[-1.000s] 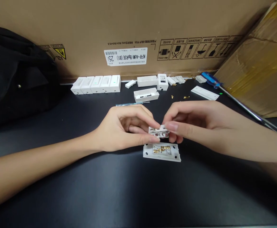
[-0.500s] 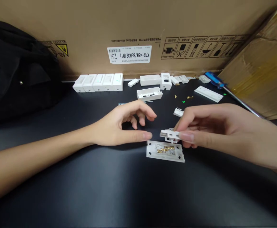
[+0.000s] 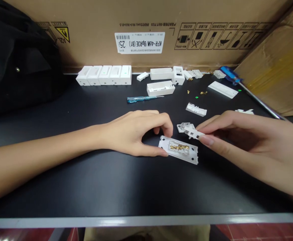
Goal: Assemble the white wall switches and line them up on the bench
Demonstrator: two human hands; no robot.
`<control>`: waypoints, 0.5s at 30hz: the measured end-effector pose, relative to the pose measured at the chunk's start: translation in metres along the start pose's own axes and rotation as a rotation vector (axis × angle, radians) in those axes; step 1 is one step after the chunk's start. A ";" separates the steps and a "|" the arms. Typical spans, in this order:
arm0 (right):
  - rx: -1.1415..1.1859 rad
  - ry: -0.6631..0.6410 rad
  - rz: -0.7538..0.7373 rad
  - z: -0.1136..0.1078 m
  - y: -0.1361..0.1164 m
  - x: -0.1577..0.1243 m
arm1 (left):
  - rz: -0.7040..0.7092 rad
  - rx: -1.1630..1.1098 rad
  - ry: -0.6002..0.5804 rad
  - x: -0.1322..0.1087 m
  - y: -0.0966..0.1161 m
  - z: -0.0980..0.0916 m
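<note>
The white switch base plate (image 3: 165, 143) lies on the table with brass contacts (image 3: 179, 147) in its raised middle. My left hand (image 3: 141, 134) holds its left end, thumb at the near edge and index finger at the far edge. Between the thumb and fingertips of my right hand (image 3: 233, 144) is a small white plastic switch frame (image 3: 193, 133) with square holes. It is tilted just above and beyond the plate's right half. My fingers cover its right end.
A blue tester screwdriver (image 3: 141, 99) lies beyond my left hand. Several white switches (image 3: 103, 75) stand in a row before the cardboard box (image 3: 91, 40). A switch housing (image 3: 161, 88), a white rocker (image 3: 196, 109), brass bits (image 3: 203, 93) and a large screwdriver (image 3: 257, 97) lie farther back.
My left hand has moved right and closed on the plate's left end. My right hand has shifted right, turning the switch frame. The view has tilted down, showing the table's front edge.
</note>
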State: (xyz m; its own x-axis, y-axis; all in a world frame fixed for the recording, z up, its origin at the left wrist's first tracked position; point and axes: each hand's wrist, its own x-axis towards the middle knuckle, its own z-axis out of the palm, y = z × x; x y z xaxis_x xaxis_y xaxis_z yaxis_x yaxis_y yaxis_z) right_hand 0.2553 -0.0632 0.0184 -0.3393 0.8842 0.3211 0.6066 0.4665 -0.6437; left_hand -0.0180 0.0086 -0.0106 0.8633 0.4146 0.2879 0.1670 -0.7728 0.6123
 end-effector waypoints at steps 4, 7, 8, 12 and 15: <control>-0.074 -0.019 -0.105 0.004 -0.006 -0.002 | 0.029 -0.006 0.014 0.000 -0.001 0.001; -0.138 -0.033 -0.163 0.006 -0.009 -0.004 | 0.034 -0.002 0.025 0.000 -0.001 0.001; -0.151 -0.032 -0.179 0.007 -0.009 -0.004 | 0.040 0.000 0.030 0.000 -0.001 0.001; -0.188 -0.031 -0.229 0.008 -0.007 -0.007 | 0.065 0.004 0.040 0.000 -0.003 0.002; -0.202 -0.037 -0.236 0.010 -0.006 -0.009 | 0.095 -0.002 0.045 0.000 -0.004 0.002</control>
State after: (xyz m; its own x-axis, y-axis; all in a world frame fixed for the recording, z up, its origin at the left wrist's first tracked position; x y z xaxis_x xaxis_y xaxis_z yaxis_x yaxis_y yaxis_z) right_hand 0.2476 -0.0746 0.0124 -0.5114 0.7512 0.4174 0.6373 0.6573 -0.4022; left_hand -0.0175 0.0112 -0.0148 0.8529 0.3607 0.3775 0.0842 -0.8086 0.5823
